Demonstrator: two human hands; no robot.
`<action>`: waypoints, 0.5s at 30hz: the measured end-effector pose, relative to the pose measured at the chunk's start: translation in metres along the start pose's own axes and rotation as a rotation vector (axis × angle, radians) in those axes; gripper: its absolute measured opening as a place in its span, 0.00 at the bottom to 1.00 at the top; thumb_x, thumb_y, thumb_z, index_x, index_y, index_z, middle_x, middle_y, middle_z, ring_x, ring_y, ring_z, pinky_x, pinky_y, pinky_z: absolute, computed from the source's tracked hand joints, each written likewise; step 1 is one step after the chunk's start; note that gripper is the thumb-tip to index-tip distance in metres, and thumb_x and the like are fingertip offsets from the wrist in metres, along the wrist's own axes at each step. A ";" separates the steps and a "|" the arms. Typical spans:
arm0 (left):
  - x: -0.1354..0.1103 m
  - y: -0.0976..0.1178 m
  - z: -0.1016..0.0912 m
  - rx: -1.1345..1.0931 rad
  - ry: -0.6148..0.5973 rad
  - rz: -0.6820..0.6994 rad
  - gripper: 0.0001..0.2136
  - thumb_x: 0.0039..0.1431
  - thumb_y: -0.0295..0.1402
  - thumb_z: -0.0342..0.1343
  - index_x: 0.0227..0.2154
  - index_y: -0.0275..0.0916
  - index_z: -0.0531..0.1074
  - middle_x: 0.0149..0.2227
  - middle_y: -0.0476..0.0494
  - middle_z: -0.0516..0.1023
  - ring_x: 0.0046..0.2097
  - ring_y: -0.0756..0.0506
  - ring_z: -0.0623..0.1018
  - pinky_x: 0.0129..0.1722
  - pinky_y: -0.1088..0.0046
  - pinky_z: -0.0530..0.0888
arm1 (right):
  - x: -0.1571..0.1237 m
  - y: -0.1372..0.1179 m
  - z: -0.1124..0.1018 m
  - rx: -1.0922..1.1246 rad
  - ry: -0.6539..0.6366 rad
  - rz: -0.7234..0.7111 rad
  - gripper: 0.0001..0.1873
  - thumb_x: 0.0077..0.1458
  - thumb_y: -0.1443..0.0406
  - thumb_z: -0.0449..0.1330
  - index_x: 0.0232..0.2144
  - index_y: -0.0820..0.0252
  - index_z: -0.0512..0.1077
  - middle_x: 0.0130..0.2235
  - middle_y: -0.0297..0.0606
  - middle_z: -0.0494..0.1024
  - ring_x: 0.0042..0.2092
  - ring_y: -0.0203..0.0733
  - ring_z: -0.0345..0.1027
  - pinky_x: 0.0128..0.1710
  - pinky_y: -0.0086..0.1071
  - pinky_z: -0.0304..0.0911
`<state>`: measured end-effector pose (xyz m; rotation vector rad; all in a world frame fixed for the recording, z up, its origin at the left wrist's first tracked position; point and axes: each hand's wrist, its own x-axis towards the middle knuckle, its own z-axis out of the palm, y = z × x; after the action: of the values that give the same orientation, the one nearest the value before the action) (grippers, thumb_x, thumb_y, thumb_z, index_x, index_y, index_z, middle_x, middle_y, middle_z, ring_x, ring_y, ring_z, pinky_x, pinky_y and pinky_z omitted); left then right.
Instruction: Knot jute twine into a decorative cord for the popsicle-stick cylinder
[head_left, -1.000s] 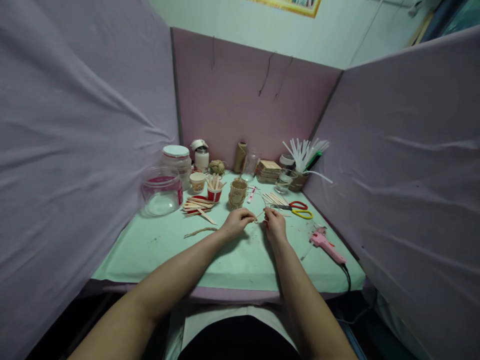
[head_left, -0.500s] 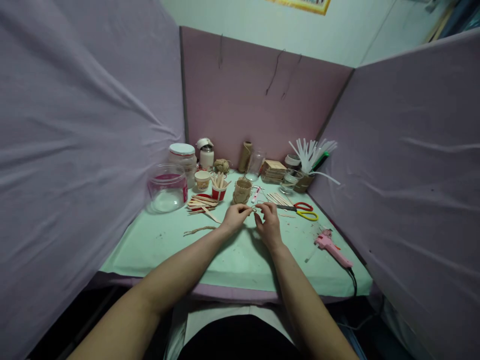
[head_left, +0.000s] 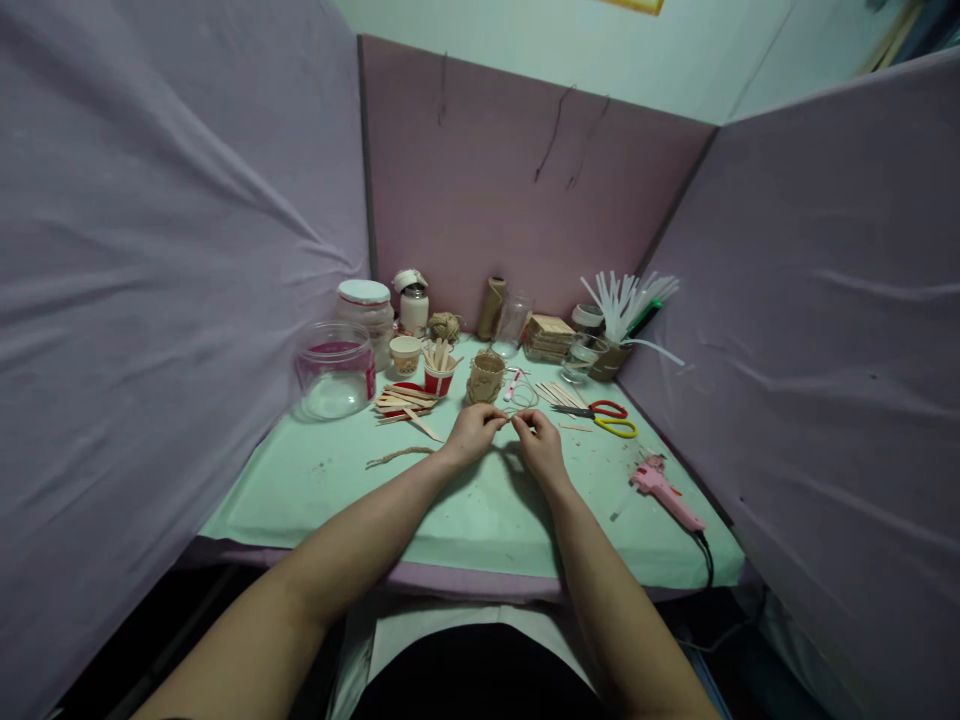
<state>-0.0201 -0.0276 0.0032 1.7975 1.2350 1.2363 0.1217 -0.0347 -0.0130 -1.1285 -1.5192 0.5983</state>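
Over the middle of the table, my left hand (head_left: pixel 475 432) and my right hand (head_left: pixel 538 442) are close together, fingertips pinched. Between them runs a short stretch of thin pale cord (head_left: pixel 510 416), too fine to tell its exact kind. A loop of thin cord (head_left: pixel 523 394) lies just beyond my fingers, beside a small pink-and-white object (head_left: pixel 513 384). Behind my left hand stands a twine-covered cup (head_left: pixel 486 378). Scissors (head_left: pixel 611 420) with red and yellow handles lie to the right of my right hand.
A pink glue gun (head_left: pixel 664 492) lies at the right, its cable over the edge. On the left are a clear tub (head_left: pixel 336 395), flat wooden sticks (head_left: pixel 405 402), a red cup of sticks (head_left: pixel 439 380) and a braided twine piece (head_left: pixel 401 455). Jars and stacked wooden squares (head_left: pixel 547 338) line the back.
My right hand's fingers have closed from a spread pose into a pinch beside my left fingertips. The thin cord's loop shows more clearly behind the hands. The view has tilted slightly.
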 end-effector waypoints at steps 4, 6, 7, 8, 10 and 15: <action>0.002 -0.006 0.002 -0.114 -0.016 -0.096 0.08 0.49 0.32 0.55 0.28 0.33 0.76 0.26 0.44 0.76 0.31 0.48 0.73 0.34 0.71 0.70 | -0.002 -0.008 -0.001 -0.002 -0.029 -0.073 0.09 0.52 0.58 0.55 0.27 0.58 0.68 0.31 0.36 0.70 0.35 0.39 0.62 0.34 0.31 0.59; 0.002 -0.007 0.002 -0.174 -0.023 -0.141 0.08 0.49 0.32 0.56 0.28 0.33 0.77 0.26 0.44 0.76 0.30 0.48 0.73 0.33 0.71 0.70 | -0.002 -0.012 -0.002 0.008 -0.049 -0.101 0.09 0.52 0.59 0.55 0.27 0.58 0.67 0.32 0.36 0.70 0.36 0.39 0.62 0.34 0.31 0.58; 0.003 -0.007 0.002 -0.191 -0.023 -0.157 0.08 0.49 0.32 0.56 0.27 0.32 0.77 0.25 0.44 0.76 0.30 0.48 0.73 0.32 0.72 0.70 | -0.002 -0.013 -0.002 0.017 -0.049 -0.104 0.09 0.52 0.59 0.55 0.26 0.58 0.67 0.32 0.36 0.70 0.36 0.39 0.62 0.34 0.31 0.58; 0.002 -0.007 0.002 -0.196 -0.022 -0.168 0.08 0.49 0.32 0.56 0.27 0.32 0.77 0.25 0.44 0.76 0.30 0.48 0.73 0.32 0.72 0.70 | -0.002 -0.013 -0.002 0.030 -0.044 -0.098 0.09 0.52 0.59 0.56 0.26 0.58 0.67 0.32 0.36 0.70 0.36 0.39 0.62 0.34 0.31 0.58; 0.002 -0.006 0.002 -0.166 -0.016 -0.157 0.08 0.49 0.32 0.56 0.28 0.32 0.77 0.25 0.44 0.76 0.30 0.48 0.73 0.32 0.72 0.70 | -0.001 -0.010 -0.002 0.070 -0.024 -0.047 0.10 0.51 0.58 0.56 0.27 0.58 0.68 0.31 0.35 0.70 0.35 0.39 0.62 0.34 0.31 0.58; -0.003 -0.002 0.003 -0.024 0.015 -0.001 0.10 0.52 0.30 0.54 0.34 0.33 0.77 0.32 0.42 0.79 0.34 0.47 0.75 0.38 0.71 0.70 | 0.001 -0.001 0.001 0.221 -0.013 0.194 0.14 0.47 0.54 0.59 0.28 0.59 0.69 0.25 0.31 0.68 0.28 0.35 0.58 0.29 0.29 0.56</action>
<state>-0.0187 -0.0292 -0.0008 1.7736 1.2246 1.2612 0.1210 -0.0336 -0.0121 -1.1078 -1.3260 0.8851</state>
